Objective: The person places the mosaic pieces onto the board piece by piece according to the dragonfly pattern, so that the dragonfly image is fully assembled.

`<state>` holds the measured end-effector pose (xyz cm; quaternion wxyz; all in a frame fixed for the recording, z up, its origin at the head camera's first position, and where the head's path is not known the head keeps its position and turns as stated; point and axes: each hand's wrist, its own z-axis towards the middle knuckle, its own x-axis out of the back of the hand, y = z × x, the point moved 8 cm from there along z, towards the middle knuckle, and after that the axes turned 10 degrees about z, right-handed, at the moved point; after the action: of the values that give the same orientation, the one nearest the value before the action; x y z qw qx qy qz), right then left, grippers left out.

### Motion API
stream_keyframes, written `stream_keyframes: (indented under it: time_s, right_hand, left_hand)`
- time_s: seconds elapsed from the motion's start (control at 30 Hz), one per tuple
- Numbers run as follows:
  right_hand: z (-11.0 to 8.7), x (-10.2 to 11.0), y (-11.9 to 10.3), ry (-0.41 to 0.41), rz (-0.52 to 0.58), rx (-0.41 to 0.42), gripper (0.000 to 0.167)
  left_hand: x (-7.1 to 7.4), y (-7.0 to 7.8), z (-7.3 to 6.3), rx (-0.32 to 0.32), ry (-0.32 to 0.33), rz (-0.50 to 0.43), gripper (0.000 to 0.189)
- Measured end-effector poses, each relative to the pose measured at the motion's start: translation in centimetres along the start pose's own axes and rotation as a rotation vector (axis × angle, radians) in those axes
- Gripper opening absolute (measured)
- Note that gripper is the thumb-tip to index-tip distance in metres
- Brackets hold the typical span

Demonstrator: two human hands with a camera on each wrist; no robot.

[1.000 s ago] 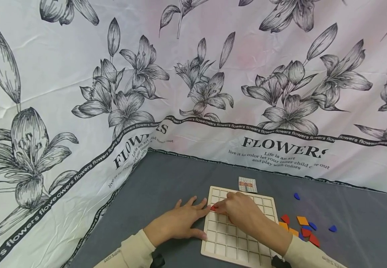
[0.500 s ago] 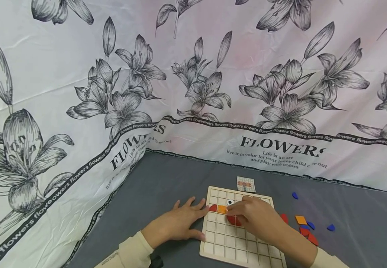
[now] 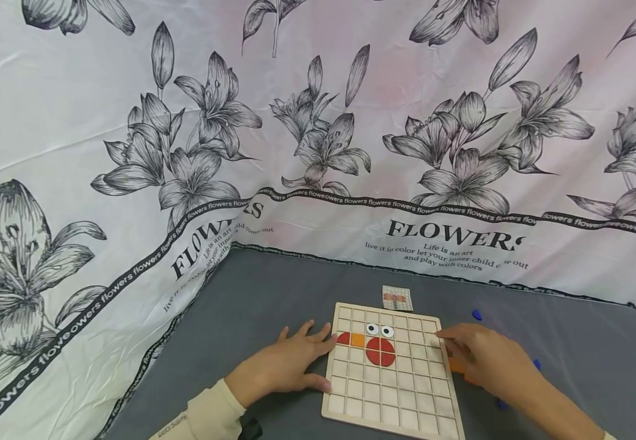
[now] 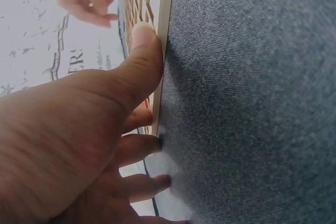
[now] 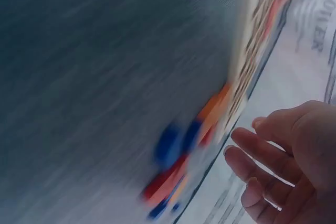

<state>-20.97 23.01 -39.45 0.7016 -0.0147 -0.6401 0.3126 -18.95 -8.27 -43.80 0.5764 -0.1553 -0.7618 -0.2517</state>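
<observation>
My left hand [image 3: 281, 366] rests beside the wooden grid board [image 3: 372, 391], fingers spread; in the left wrist view its thumb [image 4: 143, 38] lies on the board's rim. On the board are two eye tiles [image 3: 380, 331], a red disc [image 3: 380, 352] made of several pieces, an orange square tile [image 3: 357, 340] and a red curved tile [image 3: 343, 338] at the left edge. My right hand [image 3: 493, 357] hovers at the board's right edge, above the loose tiles. Its fingers are loosely bent, and nothing shows between them in the right wrist view.
A small pattern card [image 3: 397, 298] lies behind the board. Loose orange tiles [image 3: 457, 365] sit against its right side, partly hidden by my right hand. Blue tiles [image 3: 477, 315] and red tiles [image 5: 165, 182] lie further right on the grey cloth. A flower-printed curtain [image 3: 318, 244] stands behind.
My right hand has left the orange square tile and swung right, off the board, uncovering the eye tiles and red disc. The left hand stays at the board's edge.
</observation>
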Motion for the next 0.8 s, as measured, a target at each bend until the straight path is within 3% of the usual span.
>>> stream_keyframes:
  time_s: [0.33, 0.57, 0.8]
  right_hand:
    - [-2.5, 2.2, 5.6, -0.002, -0.134, -0.065, 0.031]
    - [-3.4, 1.8, 6.3, -0.002, -0.168, 0.008, 0.029]
    - [-3.4, 1.9, 5.7, 0.069, -0.231, 0.112, 0.022]
  left_hand:
    - [0.4, 0.2, -0.1, 0.004, 0.007, -0.006, 0.089]
    - [0.3, 0.1, -0.2, -0.001, 0.002, -0.01, 0.089]
    - [0.3, 0.2, 0.1, -0.005, 0.009, -0.002, 0.09]
